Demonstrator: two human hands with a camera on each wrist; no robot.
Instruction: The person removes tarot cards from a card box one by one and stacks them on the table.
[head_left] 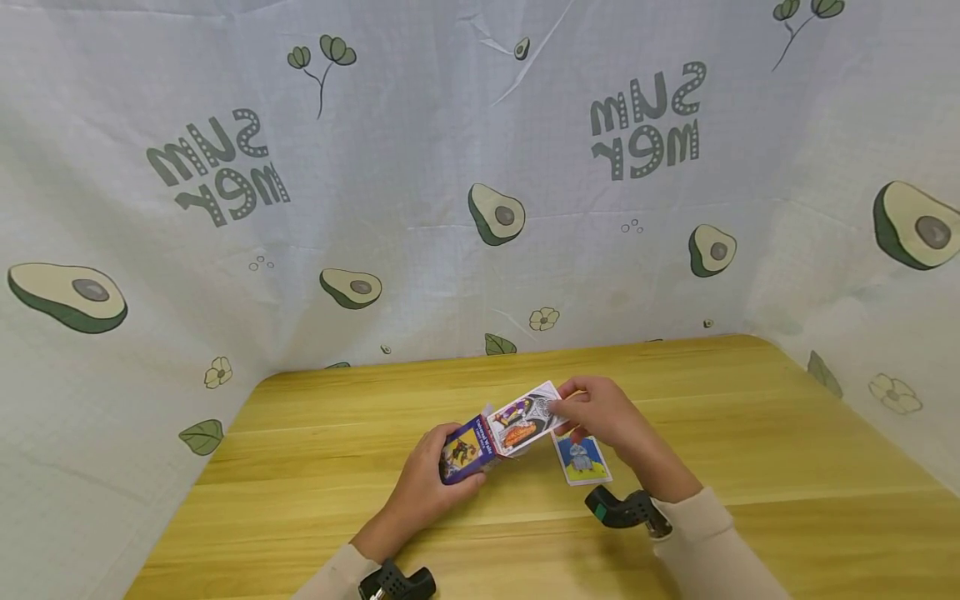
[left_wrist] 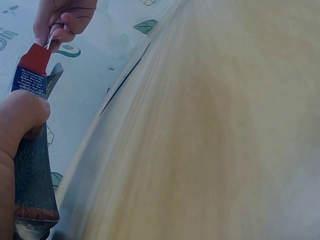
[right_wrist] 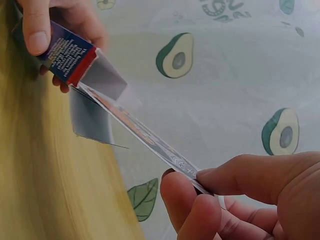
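We have the box [head_left: 461, 454] in our left hand [head_left: 426, 483], over the bench [head_left: 300, 475], its open end facing our right hand [head_left: 603, 412]. The held card [head_left: 525, 417] bridges the two, one end at the box's mouth, the other in our right hand. To the box's right, a loose card [head_left: 582, 460] lies on the bench. Behind the bench we see a cloth [head_left: 420, 167].

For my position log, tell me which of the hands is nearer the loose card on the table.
Right. The right hand is by the loose card's far end, pinching another card; the left hand is farther away, leftward, gripping the box.
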